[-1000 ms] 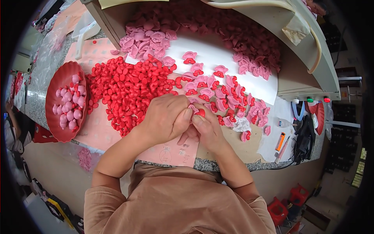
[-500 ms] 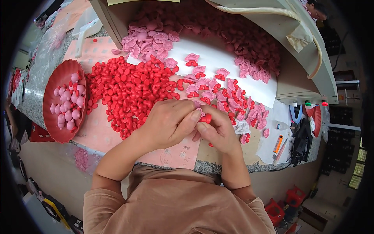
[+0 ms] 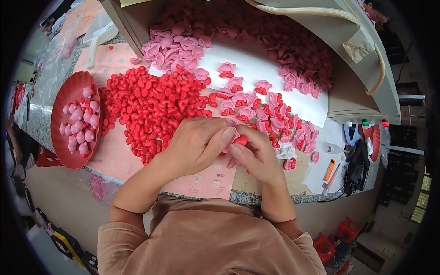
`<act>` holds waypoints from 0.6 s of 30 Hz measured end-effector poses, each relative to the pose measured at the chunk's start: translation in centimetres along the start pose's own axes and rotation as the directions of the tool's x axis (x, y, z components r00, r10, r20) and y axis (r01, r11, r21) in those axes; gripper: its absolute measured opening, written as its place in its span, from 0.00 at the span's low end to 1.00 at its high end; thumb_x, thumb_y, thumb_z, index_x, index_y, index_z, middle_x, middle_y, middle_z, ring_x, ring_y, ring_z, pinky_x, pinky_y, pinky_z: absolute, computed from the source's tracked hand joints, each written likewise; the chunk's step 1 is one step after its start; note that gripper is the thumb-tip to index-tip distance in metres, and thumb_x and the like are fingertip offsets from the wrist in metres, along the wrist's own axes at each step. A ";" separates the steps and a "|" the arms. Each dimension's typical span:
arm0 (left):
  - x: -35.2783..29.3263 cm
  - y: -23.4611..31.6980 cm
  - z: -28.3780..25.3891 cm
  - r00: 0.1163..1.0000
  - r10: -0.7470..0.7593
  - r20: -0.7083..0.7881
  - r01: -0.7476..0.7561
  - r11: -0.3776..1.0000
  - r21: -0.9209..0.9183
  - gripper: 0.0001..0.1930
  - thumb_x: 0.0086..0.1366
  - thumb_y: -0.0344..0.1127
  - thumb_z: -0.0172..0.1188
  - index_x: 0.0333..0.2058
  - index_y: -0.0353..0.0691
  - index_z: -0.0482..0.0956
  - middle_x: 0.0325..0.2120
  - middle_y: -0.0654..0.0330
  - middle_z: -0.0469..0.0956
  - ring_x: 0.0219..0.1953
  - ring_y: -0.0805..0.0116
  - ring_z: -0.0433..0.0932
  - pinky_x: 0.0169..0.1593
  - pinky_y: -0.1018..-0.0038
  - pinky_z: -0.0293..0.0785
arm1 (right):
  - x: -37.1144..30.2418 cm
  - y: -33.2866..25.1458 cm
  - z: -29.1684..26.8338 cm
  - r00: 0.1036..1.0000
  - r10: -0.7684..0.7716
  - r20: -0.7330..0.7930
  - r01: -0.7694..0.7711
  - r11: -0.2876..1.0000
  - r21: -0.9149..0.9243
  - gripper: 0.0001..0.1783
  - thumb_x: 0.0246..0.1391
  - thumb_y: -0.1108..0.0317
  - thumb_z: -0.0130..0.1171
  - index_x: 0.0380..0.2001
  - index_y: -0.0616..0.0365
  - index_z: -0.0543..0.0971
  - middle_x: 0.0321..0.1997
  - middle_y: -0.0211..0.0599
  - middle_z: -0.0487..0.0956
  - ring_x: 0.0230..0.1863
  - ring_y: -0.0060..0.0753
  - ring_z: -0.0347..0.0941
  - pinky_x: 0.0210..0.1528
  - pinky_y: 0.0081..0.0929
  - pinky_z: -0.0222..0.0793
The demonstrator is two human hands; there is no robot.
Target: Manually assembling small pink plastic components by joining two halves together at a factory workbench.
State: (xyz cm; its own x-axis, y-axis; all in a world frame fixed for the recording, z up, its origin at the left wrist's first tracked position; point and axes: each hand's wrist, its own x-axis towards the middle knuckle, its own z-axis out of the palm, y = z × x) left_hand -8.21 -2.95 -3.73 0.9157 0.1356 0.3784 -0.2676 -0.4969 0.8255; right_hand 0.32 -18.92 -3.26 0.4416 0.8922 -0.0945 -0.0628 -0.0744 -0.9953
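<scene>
A heap of red pieces sits beyond the left hand, with joined pink-and-red pieces strewn past the right hand. The scalloped red dish contains pink balls; the hooded box shelters pink shells. Between the hands, the left fingers pinch a pink piece, the right a red piece, both partly hidden.

It looks like a small assembly workshop to me: loose red pieces heaped across the stone desk, matching pink pieces filling a hooded cabinet with coloured buttons at its right edge, plastic stools on the floor.
</scene>
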 end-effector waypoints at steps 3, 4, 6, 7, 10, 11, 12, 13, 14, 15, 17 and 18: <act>-0.1 -0.5 -0.1 0.999 0.034 0.019 -0.034 0.999 0.005 0.10 0.62 0.35 0.51 0.26 0.34 0.73 0.19 0.54 0.72 0.20 0.57 0.73 0.24 0.66 0.68 | 0.0 0.0 0.1 0.996 0.069 -0.057 -0.064 0.994 0.083 0.15 0.54 0.67 0.52 0.39 0.70 0.70 0.25 0.33 0.72 0.21 0.20 0.73 0.24 0.20 0.73; -0.2 -0.7 -0.1 0.994 0.106 0.029 -0.107 0.992 0.059 0.10 0.62 0.35 0.52 0.25 0.35 0.72 0.19 0.54 0.72 0.20 0.57 0.73 0.24 0.66 0.68 | 0.0 0.1 -0.3 0.998 0.064 0.024 -0.066 0.993 0.101 0.13 0.54 0.69 0.53 0.38 0.69 0.70 0.26 0.32 0.72 0.22 0.18 0.71 0.23 0.18 0.73; -0.3 -0.7 0.1 0.988 0.156 0.012 -0.156 0.986 0.065 0.10 0.61 0.35 0.52 0.25 0.35 0.72 0.19 0.54 0.72 0.20 0.57 0.73 0.24 0.66 0.68 | 0.0 0.0 -0.5 0.993 0.057 0.100 -0.069 0.990 0.120 0.11 0.53 0.72 0.54 0.37 0.68 0.70 0.27 0.31 0.71 0.23 0.15 0.70 0.22 0.16 0.72; -0.4 -0.6 0.2 0.978 0.209 -0.006 -0.208 0.976 0.073 0.10 0.61 0.35 0.53 0.25 0.35 0.72 0.19 0.55 0.72 0.20 0.57 0.73 0.24 0.66 0.68 | 0.0 -0.3 -0.5 0.992 0.036 0.122 -0.049 0.993 0.105 0.11 0.53 0.72 0.54 0.37 0.69 0.71 0.27 0.31 0.71 0.23 0.15 0.70 0.22 0.16 0.72; -0.2 -0.4 0.0 0.982 0.187 -0.003 -0.186 0.978 0.091 0.09 0.60 0.34 0.53 0.24 0.35 0.72 0.17 0.55 0.71 0.19 0.57 0.72 0.24 0.66 0.68 | 0.0 -0.6 -0.2 0.994 0.032 0.109 -0.039 0.997 0.071 0.12 0.53 0.70 0.52 0.36 0.70 0.71 0.25 0.32 0.72 0.22 0.19 0.72 0.23 0.19 0.73; -0.2 -0.4 0.1 0.982 0.187 -0.001 -0.186 0.978 0.091 0.09 0.60 0.34 0.53 0.24 0.35 0.72 0.17 0.55 0.71 0.19 0.57 0.72 0.24 0.66 0.68 | 0.1 -0.5 0.0 0.996 0.045 0.075 -0.049 0.998 0.050 0.13 0.53 0.68 0.51 0.36 0.70 0.71 0.23 0.34 0.72 0.21 0.24 0.74 0.24 0.22 0.74; -0.2 -0.5 0.3 0.982 0.184 -0.027 -0.181 0.980 0.086 0.09 0.60 0.34 0.52 0.23 0.35 0.71 0.17 0.55 0.70 0.18 0.56 0.71 0.24 0.65 0.67 | 0.2 -0.4 0.2 0.996 0.046 0.071 -0.049 0.998 0.050 0.13 0.53 0.68 0.51 0.36 0.70 0.71 0.23 0.34 0.72 0.21 0.24 0.74 0.24 0.22 0.74; -0.3 -0.5 0.4 0.982 0.182 -0.054 -0.177 0.981 0.082 0.09 0.60 0.33 0.51 0.23 0.35 0.70 0.16 0.55 0.69 0.18 0.56 0.71 0.23 0.65 0.67 | 0.2 -0.1 0.5 0.999 0.028 0.042 -0.032 0.994 0.101 0.13 0.53 0.68 0.50 0.35 0.70 0.71 0.22 0.33 0.71 0.19 0.23 0.72 0.24 0.22 0.74; -0.2 -0.5 0.5 0.982 0.183 -0.052 -0.179 0.981 0.080 0.09 0.60 0.33 0.51 0.23 0.35 0.70 0.16 0.55 0.69 0.18 0.56 0.71 0.23 0.65 0.67 | 0.3 0.2 0.6 1.000 0.011 0.013 -0.012 0.989 0.150 0.12 0.53 0.68 0.50 0.34 0.69 0.71 0.20 0.32 0.70 0.17 0.21 0.70 0.24 0.23 0.74; -0.3 -0.4 0.6 0.987 0.145 -0.073 -0.142 0.989 0.048 0.09 0.61 0.32 0.51 0.23 0.35 0.70 0.16 0.55 0.68 0.18 0.56 0.70 0.23 0.65 0.67 | 0.3 0.8 0.6 1.000 0.011 0.009 -0.013 0.989 0.151 0.12 0.53 0.68 0.50 0.34 0.69 0.71 0.20 0.32 0.70 0.17 0.21 0.70 0.24 0.23 0.74; -0.6 0.0 0.7 0.990 0.107 -0.092 -0.106 0.994 0.013 0.09 0.61 0.32 0.50 0.23 0.35 0.70 0.16 0.55 0.68 0.17 0.56 0.70 0.22 0.65 0.66 | 0.3 1.9 0.6 0.987 0.018 0.160 -0.102 0.839 0.534 0.14 0.54 0.73 0.52 0.42 0.70 0.70 0.22 0.28 0.69 0.24 0.17 0.71 0.27 0.20 0.76; -0.9 0.3 0.5 0.995 0.065 -0.074 -0.067 0.997 -0.027 0.09 0.61 0.32 0.50 0.23 0.35 0.70 0.16 0.55 0.68 0.17 0.56 0.70 0.22 0.65 0.67 | 0.2 1.7 0.9 0.987 0.020 0.160 -0.103 0.838 0.535 0.14 0.54 0.73 0.52 0.42 0.70 0.70 0.22 0.28 0.69 0.24 0.17 0.71 0.27 0.20 0.76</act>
State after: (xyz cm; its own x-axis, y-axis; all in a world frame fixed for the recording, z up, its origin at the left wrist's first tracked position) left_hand -8.95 -3.68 -4.01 0.8714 0.1662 0.4615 -0.3366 -0.4819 0.8090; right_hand -0.54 -18.46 -4.99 0.2917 0.9502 -0.1093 -0.5773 0.0838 -0.8122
